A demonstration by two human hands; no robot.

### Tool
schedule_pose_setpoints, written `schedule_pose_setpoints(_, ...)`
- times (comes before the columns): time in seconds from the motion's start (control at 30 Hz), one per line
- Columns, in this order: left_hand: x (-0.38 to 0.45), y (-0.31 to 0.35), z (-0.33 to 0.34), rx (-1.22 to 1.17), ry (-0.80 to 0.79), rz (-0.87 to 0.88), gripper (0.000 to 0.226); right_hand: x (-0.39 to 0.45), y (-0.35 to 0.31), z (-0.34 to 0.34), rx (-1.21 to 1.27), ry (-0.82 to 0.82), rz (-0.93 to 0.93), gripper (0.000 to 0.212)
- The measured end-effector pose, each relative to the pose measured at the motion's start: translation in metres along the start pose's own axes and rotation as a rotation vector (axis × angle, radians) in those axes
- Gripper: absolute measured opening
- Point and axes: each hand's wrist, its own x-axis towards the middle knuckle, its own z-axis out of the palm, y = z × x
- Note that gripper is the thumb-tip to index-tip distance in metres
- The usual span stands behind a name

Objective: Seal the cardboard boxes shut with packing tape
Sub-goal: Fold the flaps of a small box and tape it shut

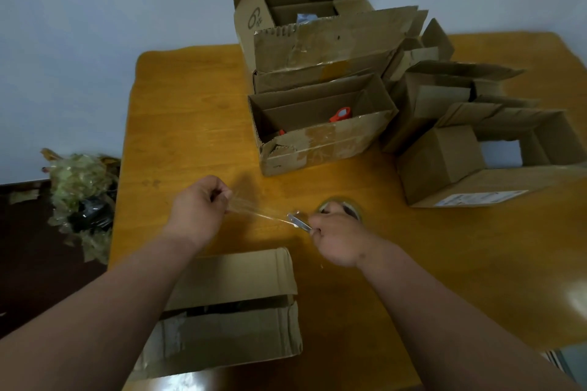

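Our left hand (203,200) fingers pinch the tape (260,214) end taut | right hand (333,232) grips a blade (298,221) to cut it beside the roll (344,205) | near box (228,311) unsealed below, left

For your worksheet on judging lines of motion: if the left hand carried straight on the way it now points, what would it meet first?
Probably the open cardboard box holding orange-handled tools. The left hand, pinching the clear tape strip, points up the table; bare tabletop lies between, though depth is uncertain.
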Motion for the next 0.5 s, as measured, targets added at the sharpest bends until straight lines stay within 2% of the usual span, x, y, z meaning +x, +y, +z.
schedule_pose_setpoints(0.33, 0.005, -0.0012, 0.0037, -0.088, 0.028, -0.077, 0.017, -0.0033, 0.0035, -0.0036, -0.058, -0.077, -0.018, 0.019)
schedule_pose_setpoints(0.5, 0.0115, 0.0016, -0.0006, 0.151, 0.014, 0.09, 0.019, -0.0017, 0.0051, -0.003, -0.076, -0.099, -0.024, 0.021)
